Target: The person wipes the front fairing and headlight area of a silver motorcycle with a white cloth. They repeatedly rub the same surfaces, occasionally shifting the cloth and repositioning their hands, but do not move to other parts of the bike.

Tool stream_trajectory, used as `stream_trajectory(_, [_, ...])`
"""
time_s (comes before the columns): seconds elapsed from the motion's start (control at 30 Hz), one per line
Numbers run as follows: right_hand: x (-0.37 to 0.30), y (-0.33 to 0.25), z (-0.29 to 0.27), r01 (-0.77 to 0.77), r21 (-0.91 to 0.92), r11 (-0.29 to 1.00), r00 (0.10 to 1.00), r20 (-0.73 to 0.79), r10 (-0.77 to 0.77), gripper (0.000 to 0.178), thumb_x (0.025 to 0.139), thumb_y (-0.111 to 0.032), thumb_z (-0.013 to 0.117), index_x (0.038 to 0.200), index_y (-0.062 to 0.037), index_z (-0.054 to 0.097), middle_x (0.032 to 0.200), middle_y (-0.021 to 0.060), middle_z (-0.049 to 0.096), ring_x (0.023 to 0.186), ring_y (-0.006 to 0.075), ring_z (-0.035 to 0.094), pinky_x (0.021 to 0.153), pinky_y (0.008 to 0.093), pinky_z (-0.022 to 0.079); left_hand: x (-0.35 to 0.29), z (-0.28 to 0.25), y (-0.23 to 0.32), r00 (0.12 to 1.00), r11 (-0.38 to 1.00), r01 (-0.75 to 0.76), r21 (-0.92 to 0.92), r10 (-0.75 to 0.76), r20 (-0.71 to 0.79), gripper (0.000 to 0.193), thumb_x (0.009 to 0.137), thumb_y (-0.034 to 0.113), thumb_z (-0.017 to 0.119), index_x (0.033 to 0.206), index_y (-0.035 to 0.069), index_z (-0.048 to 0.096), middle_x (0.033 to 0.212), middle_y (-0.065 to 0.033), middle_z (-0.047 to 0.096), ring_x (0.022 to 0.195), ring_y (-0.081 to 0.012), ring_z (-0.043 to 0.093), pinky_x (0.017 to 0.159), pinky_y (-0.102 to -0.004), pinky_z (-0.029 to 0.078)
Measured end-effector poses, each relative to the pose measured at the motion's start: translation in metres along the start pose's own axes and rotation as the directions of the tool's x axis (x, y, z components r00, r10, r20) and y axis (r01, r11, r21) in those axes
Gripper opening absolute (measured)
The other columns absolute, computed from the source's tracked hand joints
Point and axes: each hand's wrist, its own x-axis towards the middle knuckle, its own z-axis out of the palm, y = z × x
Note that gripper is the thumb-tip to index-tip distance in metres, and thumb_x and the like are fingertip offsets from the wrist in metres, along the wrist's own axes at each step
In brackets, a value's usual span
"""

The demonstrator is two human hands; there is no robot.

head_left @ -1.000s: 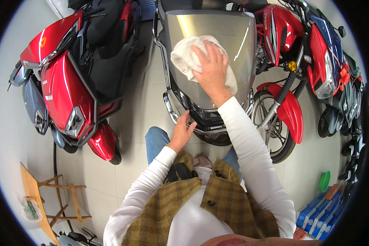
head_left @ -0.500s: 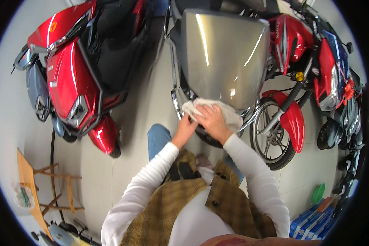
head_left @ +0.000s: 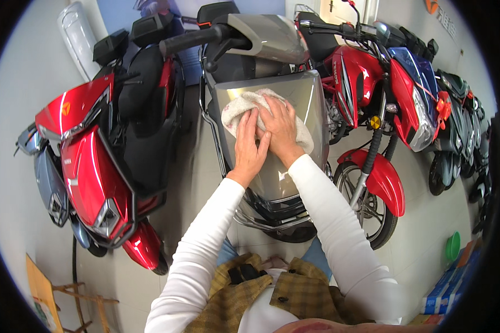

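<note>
Together, both hands point(head_left: 280, 129) touch an apparently bunched cloth point(head_left: 232, 114) on gray bodywork point(head_left: 275, 180).

Left: red scooter point(head_left: 89, 158), front wheel toward lower edge; grey-blue scooter point(head_left: 49, 186) just beside it, nearer pale wall point(head_left: 16, 127). Upper left: pale elongated panel point(head_left: 75, 36), upright. Right: red motorcycle point(head_left: 384, 180), yellow disc point(head_left: 375, 122) at fork; beyond, blue-and-red motorbike point(head_left: 414, 105), red bow point(head_left: 443, 109) at front. Farther right: row of dark two-wheelers point(head_left: 455, 147). Lower right: green basin point(head_left: 453, 247) near blue boxes point(head_left: 445, 288). Lower left: wooden table point(head_left: 41, 286), legs partly cut off. Floor point(head_left: 386, 283) light, tiled.
</note>
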Motion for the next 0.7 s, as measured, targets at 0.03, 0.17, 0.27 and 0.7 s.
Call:
stream_trajectory(0.03, [0.003,0.005,0.002,-0.02,-0.016,1.0,0.999,-0.027,0.02,0.055,0.084,-0.032,0.075,0.136,-0.0179,0.064,0.141,0.0118,0.057,0.132,0.0302,0.052,0.113,0.0568,0.033,0.007,0.005,-0.003,1.0,1.0,-0.016,0.019,0.016,0.001,0.066,0.099,0.023,0.064,0.156,0.001,0.039,0.155,-0.0252,0.044,0.146,-0.0413,0.04,0.118,-0.0456,0.036])
stream_trajectory(0.17, [0.002,0.033,0.003,-0.176,-0.081,0.981,0.979,-0.122,0.166,0.057,0.083,-0.032,0.076,0.137,-0.02,0.062,0.142,0.0115,0.056,0.131,0.032,0.052,0.113,0.0578,0.033,0.021,0.026,-0.015,0.989,0.983,-0.145,0.113,0.142,0.034,0.065,0.096,0.025,0.067,0.152,0.002,0.045,0.155,-0.0236,0.044,0.145,-0.0423,0.04,0.12,-0.0501,0.032])
stream_trajectory(0.27, [-0.001,0.065,-0.001,-0.315,-0.102,0.943,0.935,-0.202,0.291,0.058,0.085,-0.031,0.074,0.14,-0.0178,0.059,0.138,0.0168,0.056,0.13,0.0364,0.052,0.11,0.0529,0.036,0.026,0.038,-0.017,0.969,0.942,-0.242,0.23,0.225,0.099,0.066,0.09,0.027,0.072,0.15,0.006,0.051,0.154,-0.0174,0.049,0.144,-0.0402,0.042,0.12,-0.0557,0.03])
stream_trajectory(0.7, [-0.11,0.086,-0.019,-0.729,-0.052,0.682,0.669,-0.265,0.695,0.061,0.091,-0.036,0.07,0.143,-0.0105,0.052,0.124,0.0192,0.056,0.115,0.0406,0.055,0.091,0.0536,0.047,0.025,0.048,-0.024,0.948,0.871,-0.316,0.375,0.27,0.171,0.063,0.087,0.036,0.074,0.143,0.011,0.058,0.148,-0.0129,0.056,0.144,-0.0373,0.045,0.122,-0.0584,0.025])
